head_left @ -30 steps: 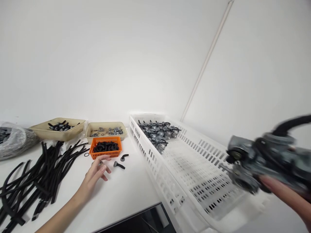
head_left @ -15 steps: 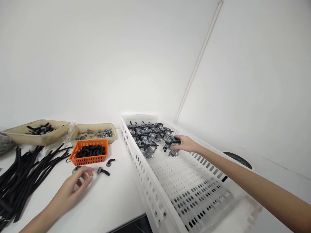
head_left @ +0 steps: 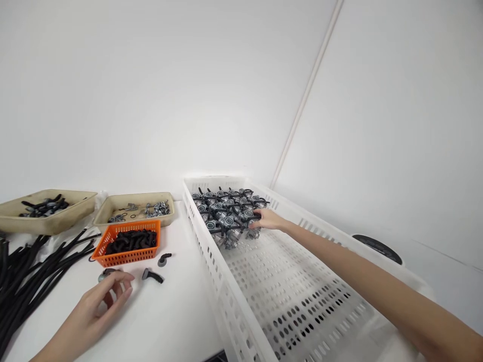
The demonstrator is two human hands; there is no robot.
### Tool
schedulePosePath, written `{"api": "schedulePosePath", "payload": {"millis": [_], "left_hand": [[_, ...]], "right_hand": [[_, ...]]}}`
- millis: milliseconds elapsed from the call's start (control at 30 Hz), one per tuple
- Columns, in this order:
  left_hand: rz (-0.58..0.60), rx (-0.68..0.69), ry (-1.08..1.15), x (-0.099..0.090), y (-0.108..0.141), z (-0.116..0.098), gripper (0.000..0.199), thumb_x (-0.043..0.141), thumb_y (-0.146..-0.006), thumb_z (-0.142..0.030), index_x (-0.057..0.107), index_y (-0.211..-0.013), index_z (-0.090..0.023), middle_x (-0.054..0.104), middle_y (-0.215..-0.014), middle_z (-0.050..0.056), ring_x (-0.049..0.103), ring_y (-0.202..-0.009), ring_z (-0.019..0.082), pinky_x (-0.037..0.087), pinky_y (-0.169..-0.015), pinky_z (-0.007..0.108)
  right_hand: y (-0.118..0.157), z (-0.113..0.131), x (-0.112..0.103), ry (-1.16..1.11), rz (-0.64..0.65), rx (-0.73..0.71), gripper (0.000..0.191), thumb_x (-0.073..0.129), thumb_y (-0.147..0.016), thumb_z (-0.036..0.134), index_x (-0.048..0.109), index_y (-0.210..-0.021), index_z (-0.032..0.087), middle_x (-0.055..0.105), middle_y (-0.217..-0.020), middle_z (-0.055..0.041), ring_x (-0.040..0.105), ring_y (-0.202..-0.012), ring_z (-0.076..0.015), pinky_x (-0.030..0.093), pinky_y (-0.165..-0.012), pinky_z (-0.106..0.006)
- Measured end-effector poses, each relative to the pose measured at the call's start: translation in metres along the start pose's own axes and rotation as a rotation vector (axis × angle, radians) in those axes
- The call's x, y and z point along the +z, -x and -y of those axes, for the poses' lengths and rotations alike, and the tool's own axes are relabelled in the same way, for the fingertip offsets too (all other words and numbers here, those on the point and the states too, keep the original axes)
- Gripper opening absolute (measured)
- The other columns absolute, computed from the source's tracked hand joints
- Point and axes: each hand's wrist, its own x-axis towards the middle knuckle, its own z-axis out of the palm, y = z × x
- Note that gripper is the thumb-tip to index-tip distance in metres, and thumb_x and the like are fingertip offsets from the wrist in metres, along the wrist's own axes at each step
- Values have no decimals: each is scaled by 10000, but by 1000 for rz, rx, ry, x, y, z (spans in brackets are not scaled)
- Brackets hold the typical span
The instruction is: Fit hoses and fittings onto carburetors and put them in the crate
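Note:
My right hand [head_left: 268,219] reaches into the white perforated crate [head_left: 241,311] and grips a metal carburetor [head_left: 249,216] with a black hose. It stands at the near right end of rows of similar carburetors [head_left: 228,221], beside its neighbours. My left hand [head_left: 109,296] hovers low over the white table, its fingers loosely curled and apart, holding nothing. A metal part [head_left: 107,273] lies just behind those fingers, partly hidden by them. Right of them lies a grey fitting with a black hose [head_left: 153,275], and farther back a smaller one with a bent hose [head_left: 163,260].
An orange basket [head_left: 126,258] holds short black hoses. Behind it, a beige tray [head_left: 166,196] contains small metal parts. Another beige tray [head_left: 53,226] with hosed parts stands left. Long black tubes [head_left: 41,281] lie at the left edge. The crate's side wall rises between my hands.
My right hand has moved the carburetor left and away from me, up against the others in the crate. My left hand stays by the metal part, and the view has shifted slightly.

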Motion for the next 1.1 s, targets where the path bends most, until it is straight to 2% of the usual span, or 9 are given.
{"api": "schedulePosePath", "payload": {"millis": [200,433,700,867,1100], "left_hand": [[37,21,-31,0,0,5,316,528,-853,-524,586,-988,-244,626,-778,13,573,-669,163,462,-546,209],[10,48,-28,1,0,-3,332,532,-842,-537,601,-959,-234,609,-722,-1,527,-565,140,448,-502,200],[38,21,-54,3,2,-3,333,511,-848,-545,586,-964,-241,575,-673,-17,519,-560,140,409,-461,187],[62,36,-76,2,3,-5,315,498,-857,-535,579,-949,-245,580,-666,-25,512,-534,133,429,-490,195],[84,66,-117,2,3,-2,292,492,-868,-511,579,-971,-252,575,-660,-35,502,-510,124,433,-498,196]], "right_hand": [[-7,2,8,3,-59,-21,310,572,-920,327,565,-1193,180,586,-1222,-76,611,-1019,-228,527,-851,-429],[-10,6,16,10,-90,-49,313,572,-921,323,560,-1200,182,582,-1228,-81,610,-1024,-225,525,-856,-433],[-10,-6,26,-12,-121,-47,314,571,-921,324,558,-1204,186,576,-1242,-82,604,-1038,-228,519,-868,-439],[-6,-12,31,-31,-115,-42,316,570,-921,325,557,-1207,190,570,-1254,-84,599,-1051,-231,514,-878,-444],[-2,-11,31,-44,-121,-82,315,568,-923,321,556,-1210,193,568,-1256,-85,599,-1049,-228,514,-878,-443]]}}
